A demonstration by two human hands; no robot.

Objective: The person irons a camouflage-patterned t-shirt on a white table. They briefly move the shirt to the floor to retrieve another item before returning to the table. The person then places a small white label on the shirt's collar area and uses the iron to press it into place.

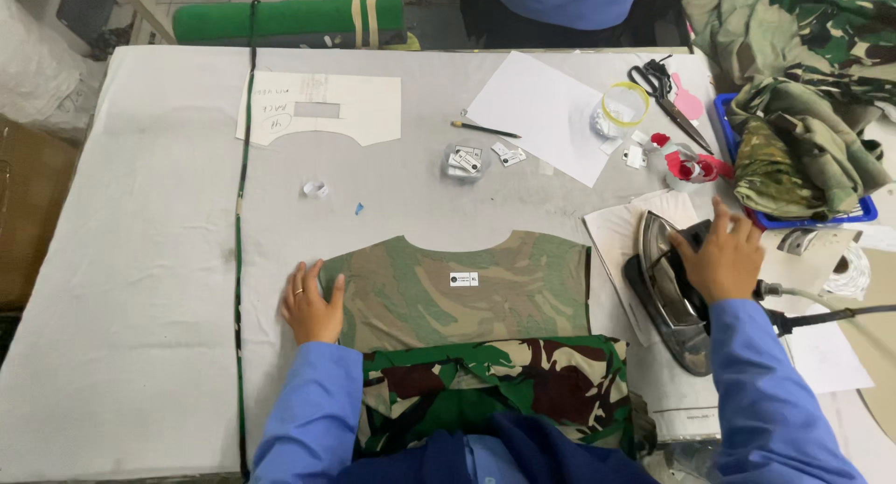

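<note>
A person in blue sleeves stood at a grey cloth-covered tabletop (140,288), seen from above. The left hand (313,307) lay flat at eight o'clock, fingers (301,293) pressed together and thumb apart, on the left edge of a faded green-and-brown camouflage fabric panel (495,283) with a curved neck cut-out along its top edge. A small white label with a black dot (463,279) sat near the panel's centre. Just below, at six o'clock, a darker camouflage garment in green, maroon and black (523,386) overlapped the panel's lower edge. The right hand (723,260) at three o'clock wrapped its fingers around the handle of a dark metal steam iron (667,293), which rested on its side on white paper just beside the panel's right edge, its cord trailing right. At eleven o'clock lay a cream cardboard pattern piece (322,111) with a rectangular window. Near twelve o'clock sat a clear cup of small white labels (465,160), a black pencil (485,129) and a white paper sheet (546,111). At one o'clock were black scissors (663,87) and a yellow tape roll (624,103). At two o'clock, a blue tray (723,120) held folded camouflage cloth (803,148).
</note>
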